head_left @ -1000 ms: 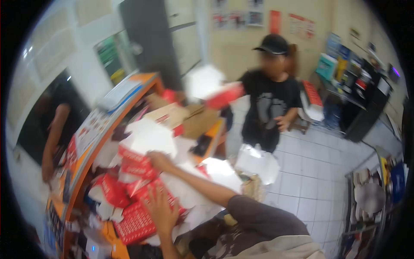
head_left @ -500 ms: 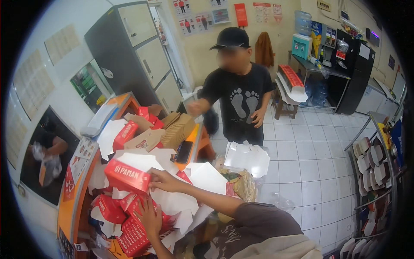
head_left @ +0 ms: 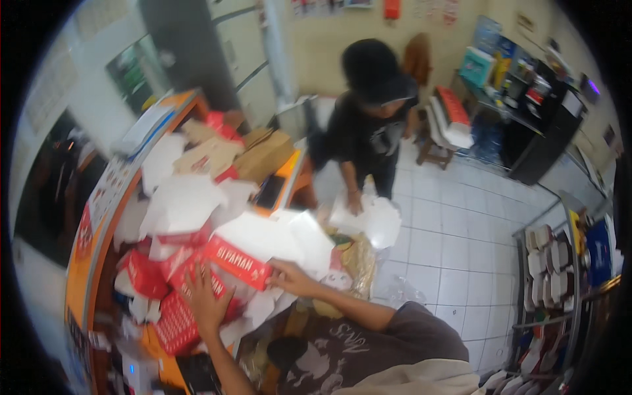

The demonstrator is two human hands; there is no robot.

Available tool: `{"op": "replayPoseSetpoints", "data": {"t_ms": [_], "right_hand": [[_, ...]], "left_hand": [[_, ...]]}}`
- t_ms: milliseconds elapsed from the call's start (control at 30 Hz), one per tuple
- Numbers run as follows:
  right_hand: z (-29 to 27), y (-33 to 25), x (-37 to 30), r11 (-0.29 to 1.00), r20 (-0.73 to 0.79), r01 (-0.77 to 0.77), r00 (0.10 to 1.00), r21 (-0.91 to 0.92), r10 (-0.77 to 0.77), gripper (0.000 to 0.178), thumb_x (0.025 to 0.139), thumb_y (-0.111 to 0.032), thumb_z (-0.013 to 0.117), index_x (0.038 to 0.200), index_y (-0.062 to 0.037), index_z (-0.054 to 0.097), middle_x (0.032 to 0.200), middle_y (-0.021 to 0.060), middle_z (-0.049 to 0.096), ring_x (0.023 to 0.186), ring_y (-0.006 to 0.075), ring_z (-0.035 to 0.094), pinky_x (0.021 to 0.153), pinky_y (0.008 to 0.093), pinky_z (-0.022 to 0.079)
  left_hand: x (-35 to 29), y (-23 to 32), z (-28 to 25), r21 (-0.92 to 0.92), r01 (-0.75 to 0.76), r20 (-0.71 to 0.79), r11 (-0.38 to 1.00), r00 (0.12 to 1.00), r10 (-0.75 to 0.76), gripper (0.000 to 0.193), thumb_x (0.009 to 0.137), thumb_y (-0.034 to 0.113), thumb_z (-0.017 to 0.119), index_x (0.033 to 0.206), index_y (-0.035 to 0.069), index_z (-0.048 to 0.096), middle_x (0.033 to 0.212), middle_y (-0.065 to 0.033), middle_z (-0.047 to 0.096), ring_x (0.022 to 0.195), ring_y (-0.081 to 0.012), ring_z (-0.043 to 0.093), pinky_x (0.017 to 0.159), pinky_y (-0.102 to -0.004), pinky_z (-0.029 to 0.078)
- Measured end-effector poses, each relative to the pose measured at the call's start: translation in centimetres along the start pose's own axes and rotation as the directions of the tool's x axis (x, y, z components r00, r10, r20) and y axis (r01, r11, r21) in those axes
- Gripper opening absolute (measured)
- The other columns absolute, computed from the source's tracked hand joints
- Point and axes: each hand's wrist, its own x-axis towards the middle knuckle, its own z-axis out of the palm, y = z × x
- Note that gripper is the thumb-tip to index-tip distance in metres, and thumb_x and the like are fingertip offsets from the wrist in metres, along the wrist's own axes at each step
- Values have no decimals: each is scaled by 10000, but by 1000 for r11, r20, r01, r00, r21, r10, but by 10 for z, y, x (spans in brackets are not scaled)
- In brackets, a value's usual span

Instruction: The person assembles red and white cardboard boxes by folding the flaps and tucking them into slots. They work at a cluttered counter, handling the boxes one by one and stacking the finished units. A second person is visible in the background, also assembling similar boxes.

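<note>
My right hand grips the right end of a red cardboard food box with white lettering, its white flaps unfolded behind it. Just left of that, my left hand lies spread, fingers apart, against another red box with rows of white print. A further red carton sits left of it in the pile. White unfolded cardboard covers the counter beyond my hands. Motion blur softens the edges of these boxes.
Across the counter, a co-worker in a black cap and shirt touches a white opened carton. Near the counter's far end are a brown cardboard piece and a phone. A rack with folded cartons stands at the right.
The view has tipped downward. My left hand has spread flatter over the boxes. The co-worker has bent forward, lowering a hand onto the white carton. The box in my right hand is tilted more.
</note>
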Motion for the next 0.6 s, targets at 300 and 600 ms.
{"op": "replayPoseSetpoints", "data": {"t_ms": [300,600], "right_hand": [[13,-35,17,970,-39,-47,998,-240,39,250,892,-159,617,1064,2,536,849,123,626,725,201,644,648,336,484],[27,-34,25,954,-70,-96,994,-283,79,236,899,-130,598,1073,3,510,834,150,635,707,231,660,616,336,494]], "left_hand": [[0,-1,-21,-156,19,-18,988,1000,-22,891,766,574,632,1489,178,293,1562,-70,236,1444,-348,145,1118,-632,65],[-10,-12,-11,-152,-38,-9,988,999,38,965,707,660,631,1482,185,311,1568,-42,220,1447,-346,132,1096,-671,39]]}}
